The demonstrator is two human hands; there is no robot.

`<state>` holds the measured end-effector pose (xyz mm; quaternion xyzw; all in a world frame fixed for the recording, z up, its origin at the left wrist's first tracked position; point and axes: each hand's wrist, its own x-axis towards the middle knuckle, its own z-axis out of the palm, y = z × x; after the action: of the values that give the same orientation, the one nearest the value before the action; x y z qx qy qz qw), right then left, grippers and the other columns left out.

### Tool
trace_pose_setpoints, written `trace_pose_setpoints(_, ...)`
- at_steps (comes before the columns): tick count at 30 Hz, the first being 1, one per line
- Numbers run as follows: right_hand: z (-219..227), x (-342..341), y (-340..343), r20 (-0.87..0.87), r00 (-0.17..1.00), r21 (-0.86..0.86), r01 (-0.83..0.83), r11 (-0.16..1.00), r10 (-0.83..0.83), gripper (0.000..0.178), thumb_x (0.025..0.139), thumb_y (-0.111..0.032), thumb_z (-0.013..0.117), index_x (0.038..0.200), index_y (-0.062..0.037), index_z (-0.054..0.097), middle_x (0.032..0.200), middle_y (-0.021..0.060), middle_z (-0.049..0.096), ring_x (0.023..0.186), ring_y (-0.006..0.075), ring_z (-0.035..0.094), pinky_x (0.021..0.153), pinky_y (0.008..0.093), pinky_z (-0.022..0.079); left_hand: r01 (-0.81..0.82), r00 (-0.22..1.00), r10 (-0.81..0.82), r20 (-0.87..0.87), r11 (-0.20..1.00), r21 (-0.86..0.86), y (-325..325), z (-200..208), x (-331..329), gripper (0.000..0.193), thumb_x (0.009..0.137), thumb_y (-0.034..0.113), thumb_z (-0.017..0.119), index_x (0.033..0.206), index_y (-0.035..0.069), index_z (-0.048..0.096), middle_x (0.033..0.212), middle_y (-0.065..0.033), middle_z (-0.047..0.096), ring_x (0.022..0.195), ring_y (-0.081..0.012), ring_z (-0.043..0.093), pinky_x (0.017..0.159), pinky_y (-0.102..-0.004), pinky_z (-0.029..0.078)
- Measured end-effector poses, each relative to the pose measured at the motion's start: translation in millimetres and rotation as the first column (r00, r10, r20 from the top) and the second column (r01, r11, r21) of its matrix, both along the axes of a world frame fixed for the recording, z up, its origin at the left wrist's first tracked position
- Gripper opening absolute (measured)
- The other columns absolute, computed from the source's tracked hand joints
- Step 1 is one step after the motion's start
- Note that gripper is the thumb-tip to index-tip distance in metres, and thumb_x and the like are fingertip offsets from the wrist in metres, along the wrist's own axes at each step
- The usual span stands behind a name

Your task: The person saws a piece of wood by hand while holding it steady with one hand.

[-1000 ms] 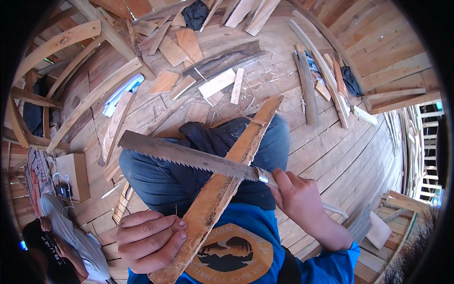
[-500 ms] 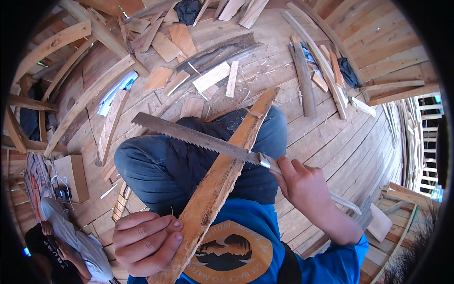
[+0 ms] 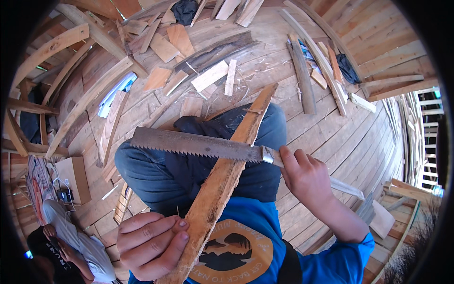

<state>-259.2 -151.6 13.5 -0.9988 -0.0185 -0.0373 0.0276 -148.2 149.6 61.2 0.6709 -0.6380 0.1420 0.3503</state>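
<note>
A long rough-edged wooden plank slants across my lap, its far end resting by my right knee. My left hand grips its near end, thumb on top and fingers curled at the left edge. In my right hand is the handle of a hand saw, the fingers wrapped round it. The saw's blade lies across the plank and points left, its toothed edge toward me. The blade's broad side faces up. Whether the teeth bite into the wood I cannot tell.
Wood offcuts and shavings litter the plank floor ahead. Curved timbers rise at the left, and long boards lie at the right. A cardboard box stands at the left, near another seated person.
The saw has turned so more of its blade's broad side shows. My right hand has shifted slightly right. My left hand still grips the plank.
</note>
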Motion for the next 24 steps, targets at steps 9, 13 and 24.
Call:
trace_pose_setpoints(9,28,-4,13,-0.088,0.992,0.169,-0.07,0.983,0.086,0.033,0.082,-0.022,0.067,0.108,-0.0067,0.054,0.065,0.0067,0.051,0.052,0.0225,0.06,0.042,0.0345,0.046,0.016,1.0,-0.015,-0.013,1.0,0.022,-3,7,-1,0.041,0.087,0.034,0.068,0.083,-0.006,0.059,0.068,-0.0167,0.066,0.062,-0.0261,0.067,0.055,-0.033,0.052)
trace_pose_setpoints(13,1,1,-23,-0.055,0.999,-0.043,-0.006,0.999,0.004,0.027,0.083,-0.02,0.066,0.102,-0.0093,0.052,0.064,0.0064,0.051,0.054,0.0218,0.061,0.044,0.0336,0.047,0.014,1.0,-0.014,-0.004,0.999,0.037,-3,7,-4,0.041,0.087,0.034,0.068,0.083,-0.006,0.059,0.068,-0.0174,0.066,0.064,-0.0266,0.067,0.055,-0.0334,0.052)
trace_pose_setpoints(24,-2,-6,-15,-0.023,0.999,-0.227,0.027,0.973,-0.033,0.026,0.086,-0.022,0.062,0.107,-0.0094,0.051,0.063,0.0051,0.051,0.055,0.0206,0.062,0.047,0.0324,0.049,-0.11,0.993,0.108,-0.054,0.993,-0.046,-6,2,-10,0.024,0.073,0.018,0.075,0.078,-0.004,0.066,0.067,-0.0159,0.067,0.063,-0.0233,0.068,0.057,-0.0289,0.052)
